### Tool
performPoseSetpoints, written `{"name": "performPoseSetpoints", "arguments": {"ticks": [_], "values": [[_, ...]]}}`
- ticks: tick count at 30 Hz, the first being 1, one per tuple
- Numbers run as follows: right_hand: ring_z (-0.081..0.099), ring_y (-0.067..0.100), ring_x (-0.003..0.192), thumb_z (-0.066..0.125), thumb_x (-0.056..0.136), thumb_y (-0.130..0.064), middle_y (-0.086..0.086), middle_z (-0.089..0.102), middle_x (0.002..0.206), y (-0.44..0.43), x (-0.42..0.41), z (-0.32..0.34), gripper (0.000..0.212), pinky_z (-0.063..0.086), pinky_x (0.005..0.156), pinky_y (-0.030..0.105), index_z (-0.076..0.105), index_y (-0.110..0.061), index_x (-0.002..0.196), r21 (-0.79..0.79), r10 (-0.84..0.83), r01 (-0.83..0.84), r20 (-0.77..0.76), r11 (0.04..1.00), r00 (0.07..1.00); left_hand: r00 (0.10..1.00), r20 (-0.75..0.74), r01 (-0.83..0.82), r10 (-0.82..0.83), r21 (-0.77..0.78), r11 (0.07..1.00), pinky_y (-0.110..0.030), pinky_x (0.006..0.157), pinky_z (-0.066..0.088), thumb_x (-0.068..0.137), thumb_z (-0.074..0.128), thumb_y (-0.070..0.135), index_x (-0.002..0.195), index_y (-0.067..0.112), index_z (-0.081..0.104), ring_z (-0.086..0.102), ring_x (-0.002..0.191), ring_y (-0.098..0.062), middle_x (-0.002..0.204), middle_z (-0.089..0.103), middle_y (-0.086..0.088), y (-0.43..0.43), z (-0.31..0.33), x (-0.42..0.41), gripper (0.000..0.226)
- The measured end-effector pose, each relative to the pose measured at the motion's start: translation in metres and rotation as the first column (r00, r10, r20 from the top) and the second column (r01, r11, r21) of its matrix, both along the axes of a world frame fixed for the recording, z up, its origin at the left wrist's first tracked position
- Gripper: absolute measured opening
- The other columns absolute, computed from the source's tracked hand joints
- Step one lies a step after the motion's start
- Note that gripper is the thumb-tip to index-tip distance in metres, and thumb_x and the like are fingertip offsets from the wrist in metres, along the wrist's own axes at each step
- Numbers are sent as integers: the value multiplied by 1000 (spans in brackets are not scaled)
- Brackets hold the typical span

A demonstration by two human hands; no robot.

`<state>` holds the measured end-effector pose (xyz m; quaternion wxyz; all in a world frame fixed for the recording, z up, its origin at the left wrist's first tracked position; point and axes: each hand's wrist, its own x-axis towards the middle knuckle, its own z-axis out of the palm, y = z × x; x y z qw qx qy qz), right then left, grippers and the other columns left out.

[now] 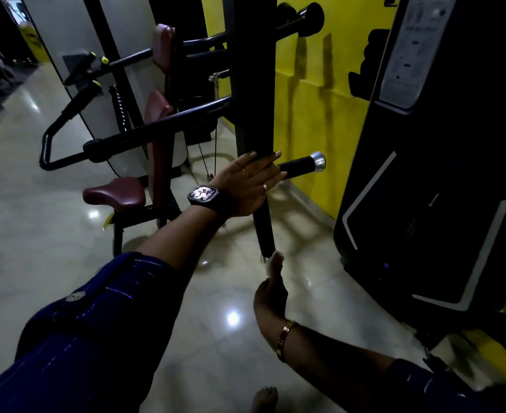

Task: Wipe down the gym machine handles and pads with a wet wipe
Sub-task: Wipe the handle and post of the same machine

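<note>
Black vertical handle (264,231): the left hand (245,186) presses flat against its top, fingers straight and spread. At its lower end the right hand (271,289) reaches a blurred white wipe (269,260); I cannot tell its grip.

Observed left arm stretched forward, forearm bare below the sleeve. Found left hand (247,186) flat, fingers straight. Noted right hand (271,289) lower, edge-on, fingers pointing up, blurred; unable to confirm grip.
</note>
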<state>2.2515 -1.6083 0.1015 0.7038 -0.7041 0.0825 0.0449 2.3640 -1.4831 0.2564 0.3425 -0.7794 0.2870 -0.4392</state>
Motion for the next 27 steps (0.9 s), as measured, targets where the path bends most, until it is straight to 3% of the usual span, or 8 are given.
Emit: {"name": "performPoseSetpoints", "arguments": {"ticks": [4, 7, 9, 12, 17, 20, 22, 27], "values": [[22, 17, 145, 38, 103, -12, -7, 21, 154, 7, 12, -10, 52, 14, 100, -1, 20, -16, 152, -71, 15, -9, 82, 997, 997, 1000, 8, -14, 14, 2, 1000, -43, 116, 9, 84, 50, 29, 132, 21, 61, 47, 134, -21, 128, 64, 5, 1, -1, 3, 50], [55, 18, 112, 39, 103, -17, 8, 53, 130, 0, 40, 0, 32, 36, 88, 3, 52, -9, 132, 97, -95, 100, -50, 990, 994, 1000, 21, -6, 6, -19, 1000, -43, 117, 7, 82, 52, 28, 131, 19, 62, 44, 135, -22, 127, 64, 4, 0, -3, 3, 51], [56, 20, 87, 37, 103, -27, 14, 56, 105, -8, 66, 0, 26, 44, 81, 18, 61, -18, 98, 189, -38, 74, -191, 979, 981, 1000, 27, 14, -13, -36, 999, -42, 118, 6, 81, 54, 28, 129, 19, 63, 42, 134, -22, 126, 65, 4, -1, -4, 5, 50], [56, 43, 107, 21, 104, -43, 37, 54, 113, -16, 78, 0, 61, 44, 98, 41, 57, 4, 118, 406, 171, -15, -351, 914, 921, 999, 37, 30, -28, -41, 999, -42, 117, 7, 81, 54, 28, 129, 18, 64, 45, 133, -21, 126, 65, 3, -1, -5, 8, 50], [68, 32, 85, 19, 102, -51, 23, 66, 100, -22, 69, -13, 62, 56, 67, 35, 52, -1, 115, 430, 84, 130, -444, 894, 892, 999, 20, 26, -25, -47, 999, -43, 117, 7, 83, 50, 27, 131, 18, 62, 49, 133, -22, 128, 64, 2, 0, -7, 8, 50], [68, 29, 74, 18, 99, -56, 23, 67, 93, -26, 81, -16, 75, 53, 58, 27, 58, 5, 116, 400, 28, 159, -423, 903, 906, 1000, 6, 24, -24, -60, 998, -43, 118, 5, 84, 48, 26, 132, 18, 62, 49, 133, -22, 130, 63, 2, -1, -7, 7, 50], [55, 24, 65, 10, 98, -58, 18, 56, 77, -28, 87, -5, 78, 44, 54, 21, 58, 2, 109, 509, 150, 93, -417, 856, 896, 1000, 5, 24, -24, -58, 998, -43, 118, 5, 84, 48, 26, 132, 17, 61, 50, 133, -22, 130, 63, 2, -1, -7, 8, 50], [48, 43, 125, 4, 99, -57, 37, 49, 129, -28, 83, 7, 84, 44, 92, 39, 40, 10, 136, 488, 193, 79, -482, 869, 855, 999, 7, 44, -44, -67, 997, -42, 117, 7, 82, 51, 25, 130, 17, 63, 51, 131, -22, 127, 65, 1, -1, -6, 7, 50]]}}
